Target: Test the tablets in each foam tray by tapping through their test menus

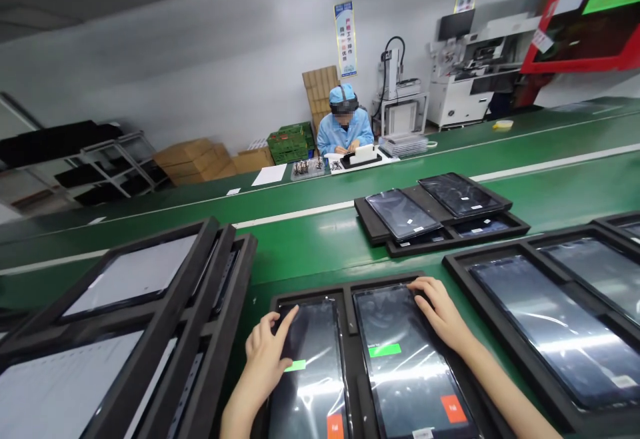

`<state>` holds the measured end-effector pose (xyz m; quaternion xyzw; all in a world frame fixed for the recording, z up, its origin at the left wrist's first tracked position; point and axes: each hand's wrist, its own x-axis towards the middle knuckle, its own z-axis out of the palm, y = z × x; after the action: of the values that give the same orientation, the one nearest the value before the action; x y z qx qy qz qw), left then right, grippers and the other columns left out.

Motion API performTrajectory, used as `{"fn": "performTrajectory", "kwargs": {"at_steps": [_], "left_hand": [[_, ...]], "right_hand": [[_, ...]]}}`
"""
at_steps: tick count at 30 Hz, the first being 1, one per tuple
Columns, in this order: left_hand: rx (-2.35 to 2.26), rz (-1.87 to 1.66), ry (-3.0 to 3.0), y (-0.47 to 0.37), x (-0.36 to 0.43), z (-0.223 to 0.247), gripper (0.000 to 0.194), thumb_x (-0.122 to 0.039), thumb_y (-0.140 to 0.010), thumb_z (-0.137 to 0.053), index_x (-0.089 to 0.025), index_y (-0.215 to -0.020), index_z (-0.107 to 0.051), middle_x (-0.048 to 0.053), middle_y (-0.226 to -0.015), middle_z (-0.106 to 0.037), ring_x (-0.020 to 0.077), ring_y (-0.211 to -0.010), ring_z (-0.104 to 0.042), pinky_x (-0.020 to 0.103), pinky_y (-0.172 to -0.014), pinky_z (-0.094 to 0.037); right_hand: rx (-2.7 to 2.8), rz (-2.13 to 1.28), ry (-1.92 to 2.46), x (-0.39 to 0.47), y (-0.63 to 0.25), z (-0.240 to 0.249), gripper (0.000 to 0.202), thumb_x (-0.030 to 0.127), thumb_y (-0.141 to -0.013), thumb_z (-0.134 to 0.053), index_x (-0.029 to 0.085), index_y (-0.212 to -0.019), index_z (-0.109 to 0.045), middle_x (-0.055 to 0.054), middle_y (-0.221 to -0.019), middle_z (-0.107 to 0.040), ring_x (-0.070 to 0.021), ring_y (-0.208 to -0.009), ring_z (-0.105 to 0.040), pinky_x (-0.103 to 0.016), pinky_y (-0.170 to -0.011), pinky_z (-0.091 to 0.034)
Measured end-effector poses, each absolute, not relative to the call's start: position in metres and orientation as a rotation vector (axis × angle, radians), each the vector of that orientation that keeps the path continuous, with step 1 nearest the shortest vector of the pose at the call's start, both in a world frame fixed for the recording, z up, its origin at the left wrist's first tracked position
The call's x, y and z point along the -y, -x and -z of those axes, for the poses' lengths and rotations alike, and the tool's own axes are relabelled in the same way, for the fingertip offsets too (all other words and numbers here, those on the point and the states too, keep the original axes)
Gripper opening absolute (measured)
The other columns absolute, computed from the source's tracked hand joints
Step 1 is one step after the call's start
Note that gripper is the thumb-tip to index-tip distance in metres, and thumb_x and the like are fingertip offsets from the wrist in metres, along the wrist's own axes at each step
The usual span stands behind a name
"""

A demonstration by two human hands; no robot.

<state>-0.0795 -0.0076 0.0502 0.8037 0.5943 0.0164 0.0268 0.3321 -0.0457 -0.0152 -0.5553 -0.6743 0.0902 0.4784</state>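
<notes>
In front of me a black foam tray (349, 312) holds two dark glass panels side by side, each with a green strip and an orange label. My left hand (265, 359) rests at the left panel (317, 346), index finger and thumb apart on its upper left edge. At the top right corner of the right panel (405, 332) is my right hand (440, 309), its fingertips touching the edge and its fingers slightly bent and apart. Neither hand is wrapped round anything.
Stacked foam trays with panels (240, 292) stand at left. Another panel tray (455, 266) lies at right, and a smaller stack (370, 226) sits farther back on the green bench (300, 242). Across it a person in blue (327, 134) works over a white mat.
</notes>
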Motion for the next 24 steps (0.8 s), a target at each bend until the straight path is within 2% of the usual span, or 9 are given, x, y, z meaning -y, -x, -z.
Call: {"fn": "performTrajectory", "kwargs": {"at_steps": [4,8,11,13,15,18,21,24], "left_hand": [[-1.691,-0.101,-2.535,0.075,0.009,-0.05,0.1,0.005,-0.069,-0.068,-0.041,-0.153,-0.041,0.011,-0.135,-0.051,0.0322,-0.127,-0.054,0.054,-0.108,-0.044],[-1.54,-0.136,-2.485,0.071,0.004,-0.067,0.092,0.004,-0.066,-0.072,-0.032,-0.148,-0.049,0.013,-0.135,-0.053,0.0352,-0.129,-0.054,0.059,-0.11,-0.043],[-1.47,-0.179,-2.449,0.064,-0.011,-0.081,0.07,-0.006,-0.083,-0.067,-0.023,-0.149,-0.048,0.013,-0.136,-0.057,0.0278,-0.131,-0.054,0.047,-0.114,-0.043],[-1.418,-0.217,-2.435,0.053,-0.023,-0.083,0.05,-0.011,-0.097,-0.051,-0.019,-0.146,-0.05,0.01,-0.132,-0.063,0.02,-0.125,-0.059,0.035,-0.111,-0.046],[-1.379,-0.232,-2.438,0.037,-0.034,-0.079,0.044,-0.008,-0.099,-0.04,-0.019,-0.137,-0.059,0.007,-0.125,-0.069,0.0176,-0.118,-0.064,0.031,-0.107,-0.049],[-1.35,-0.217,-2.477,0.013,-0.039,-0.064,0.047,-0.002,-0.093,-0.04,-0.02,-0.127,-0.068,0.007,-0.125,-0.072,0.0222,-0.119,-0.064,0.039,-0.11,-0.047],[-1.326,-0.201,-2.527,0.0,-0.032,-0.053,0.056,0.003,-0.086,-0.04,-0.018,-0.132,-0.065,0.009,-0.13,-0.069,0.0254,-0.129,-0.058,0.05,-0.12,-0.036],[-1.256,-0.192,-2.58,0.001,-0.023,-0.053,0.065,0.006,-0.079,-0.04,-0.019,-0.135,-0.061,0.008,-0.133,-0.068,0.0251,-0.132,-0.055,0.057,-0.124,-0.026]], "right_hand": [[1.665,-0.218,1.369,0.044,-0.336,0.015,0.032,0.044,-0.109,-0.037,0.023,-0.113,-0.061,-0.011,-0.113,-0.062,-0.0277,-0.111,-0.058,-0.044,-0.096,-0.048],[1.727,-0.224,1.384,0.034,-0.341,0.013,0.034,0.045,-0.109,-0.037,0.022,-0.113,-0.062,-0.011,-0.113,-0.061,-0.0281,-0.111,-0.057,-0.045,-0.097,-0.046],[1.801,-0.237,1.387,0.025,-0.345,0.013,0.038,0.046,-0.108,-0.036,0.022,-0.109,-0.065,-0.011,-0.109,-0.061,-0.0283,-0.106,-0.058,-0.045,-0.095,-0.047],[1.847,-0.234,1.396,0.023,-0.347,0.015,0.041,0.046,-0.108,-0.035,0.022,-0.106,-0.068,-0.011,-0.107,-0.06,-0.0287,-0.103,-0.058,-0.046,-0.094,-0.047],[1.878,-0.208,1.414,0.023,-0.348,0.017,0.045,0.047,-0.107,-0.034,0.022,-0.106,-0.072,-0.012,-0.107,-0.058,-0.0299,-0.102,-0.056,-0.048,-0.093,-0.047],[1.907,-0.137,1.455,0.026,-0.347,0.02,0.049,0.047,-0.107,-0.034,0.023,-0.114,-0.076,-0.014,-0.111,-0.055,-0.0324,-0.103,-0.052,-0.053,-0.092,-0.047],[1.94,-0.069,1.493,0.028,-0.343,0.021,0.051,0.048,-0.106,-0.035,0.023,-0.12,-0.077,-0.017,-0.114,-0.053,-0.035,-0.103,-0.051,-0.058,-0.089,-0.048],[1.976,-0.029,1.496,0.03,-0.34,0.018,0.049,0.048,-0.107,-0.036,0.025,-0.118,-0.078,-0.017,-0.118,-0.053,-0.0352,-0.105,-0.051,-0.057,-0.088,-0.05]]}}
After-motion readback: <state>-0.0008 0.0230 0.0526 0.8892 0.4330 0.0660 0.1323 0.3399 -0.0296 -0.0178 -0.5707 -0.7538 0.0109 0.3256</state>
